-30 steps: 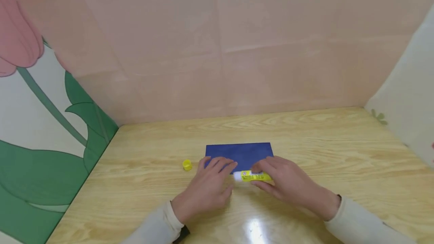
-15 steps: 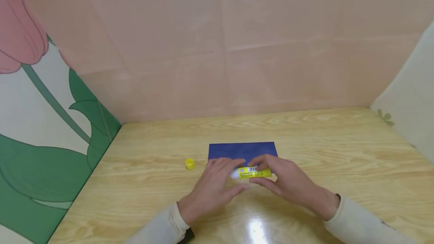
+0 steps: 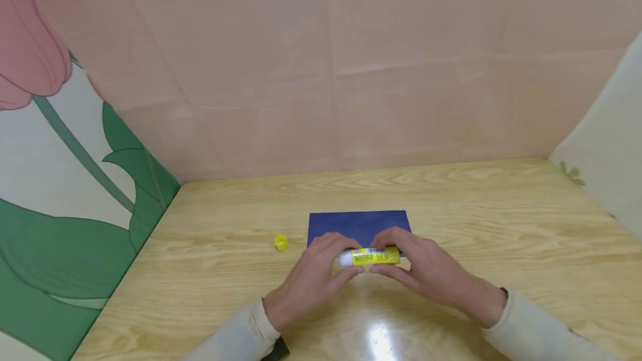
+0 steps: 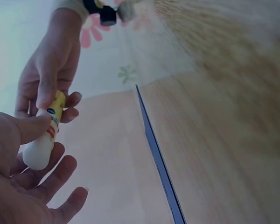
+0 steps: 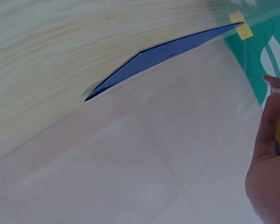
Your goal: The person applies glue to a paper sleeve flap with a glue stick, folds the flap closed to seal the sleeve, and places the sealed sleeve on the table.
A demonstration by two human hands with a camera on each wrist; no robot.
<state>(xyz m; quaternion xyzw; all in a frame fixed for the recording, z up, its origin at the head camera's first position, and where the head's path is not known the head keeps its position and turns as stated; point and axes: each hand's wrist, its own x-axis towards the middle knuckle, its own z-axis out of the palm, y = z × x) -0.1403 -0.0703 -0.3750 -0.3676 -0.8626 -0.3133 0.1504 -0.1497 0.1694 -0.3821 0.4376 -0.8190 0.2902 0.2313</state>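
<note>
Both hands hold one yellow glue stick (image 3: pixel 377 257), lying level over the near edge of a blue sheet of paper (image 3: pixel 358 224) in the head view. Thumb and fingers of my left hand (image 3: pixel 311 277) pinch it near its white end. My right hand (image 3: pixel 428 263) grips the yellow end between thumb and fingertips. In the left wrist view, the left thumb presses the label of the glue stick (image 4: pixel 43 147), with two fingers spread free below. The right wrist view catches only the stick's yellow base at the edge. A yellow cap (image 3: pixel 281 242) sits left of the paper.
The wood-grain table (image 3: pixel 225 216) ends at a pink covered wall (image 3: pixel 326 99) behind. A flower-patterned panel (image 3: pixel 75 210) borders the left, a pale sheet (image 3: pixel 607 144) the right. Part of a black object (image 3: pixel 276 350) shows beneath the left sleeve.
My left hand has moved right from beside the glue stick and now pinches its white-end half. My right hand keeps its grip. The cap and paper stay on the table.
</note>
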